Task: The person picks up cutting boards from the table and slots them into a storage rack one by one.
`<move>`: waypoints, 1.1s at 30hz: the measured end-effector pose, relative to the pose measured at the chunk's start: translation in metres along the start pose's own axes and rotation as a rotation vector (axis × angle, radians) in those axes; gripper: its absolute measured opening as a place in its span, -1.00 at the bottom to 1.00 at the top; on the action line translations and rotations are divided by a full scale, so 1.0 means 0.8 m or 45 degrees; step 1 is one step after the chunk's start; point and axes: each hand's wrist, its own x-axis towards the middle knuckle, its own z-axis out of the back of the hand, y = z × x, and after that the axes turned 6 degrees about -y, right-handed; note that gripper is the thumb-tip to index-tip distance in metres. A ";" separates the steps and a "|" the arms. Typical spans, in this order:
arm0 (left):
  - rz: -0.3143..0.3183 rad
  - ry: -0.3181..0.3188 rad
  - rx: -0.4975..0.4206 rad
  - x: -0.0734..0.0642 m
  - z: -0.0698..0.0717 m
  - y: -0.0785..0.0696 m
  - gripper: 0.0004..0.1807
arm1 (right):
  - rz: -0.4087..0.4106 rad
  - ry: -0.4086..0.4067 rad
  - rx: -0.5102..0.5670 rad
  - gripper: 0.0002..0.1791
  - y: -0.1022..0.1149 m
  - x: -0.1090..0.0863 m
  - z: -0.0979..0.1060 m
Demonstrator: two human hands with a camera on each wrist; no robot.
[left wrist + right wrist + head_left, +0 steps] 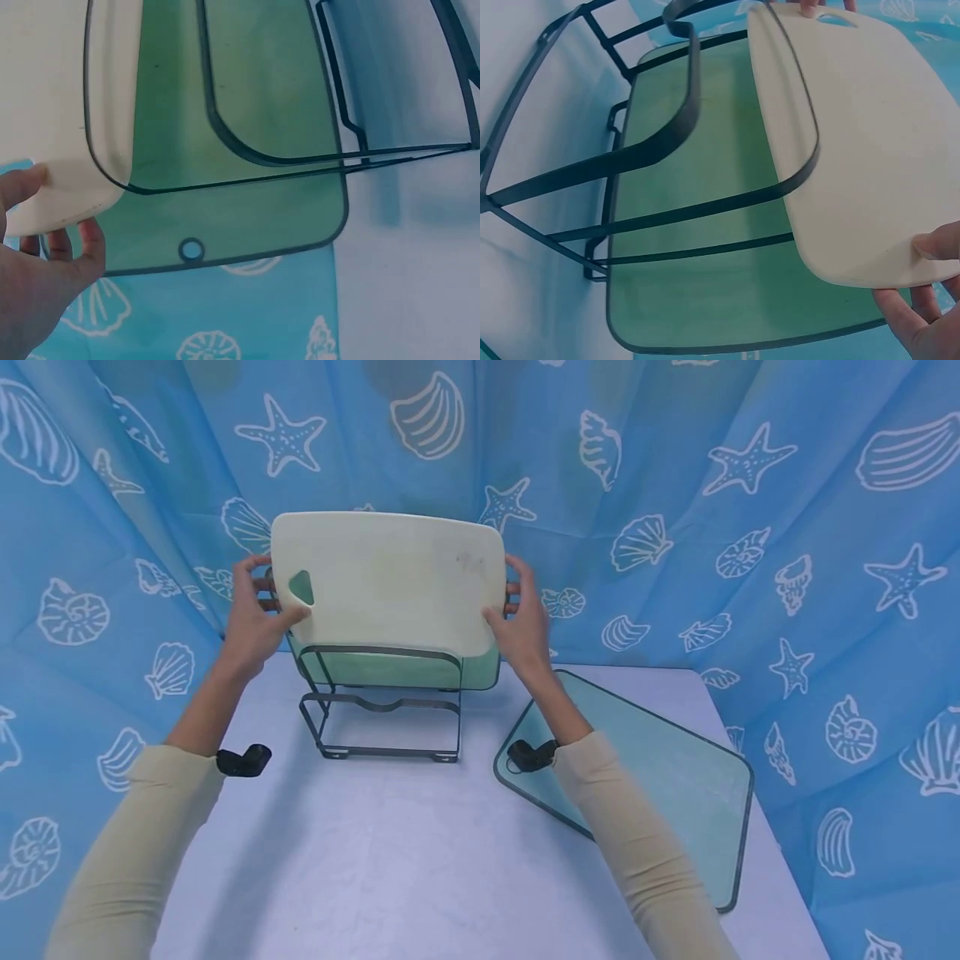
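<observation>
A white cutting board (pixel 390 581) with a triangular handle hole is held up between both hands. My left hand (pixel 253 614) grips its left end near the hole, thumb in front and fingers behind. The right hand (pixel 522 618) grips the opposite end the same way. Below the board is a black wire rack (pixel 390 752); in the right wrist view, the lower edge of the board lies behind the rack's rear wire loop (pixel 802 169). A green cutting board (pixel 262 217) with a dark rim stands in the rack, behind the white one.
A larger pale green board (pixel 675 777) with a dark border lies flat on the white table (pixel 420 860) at the right, partly under my right forearm. A blue curtain (pixel 660 460) with shell prints hangs close behind the rack and along both sides.
</observation>
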 end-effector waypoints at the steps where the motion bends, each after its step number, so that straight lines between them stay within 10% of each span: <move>1: 0.001 0.000 0.004 0.000 -0.001 0.002 -0.15 | -0.010 0.003 0.005 -0.21 -0.002 -0.001 0.000; 33: 0.109 0.115 -0.001 -0.013 -0.013 0.051 -0.31 | -0.163 0.082 -0.032 -0.34 -0.045 -0.027 -0.014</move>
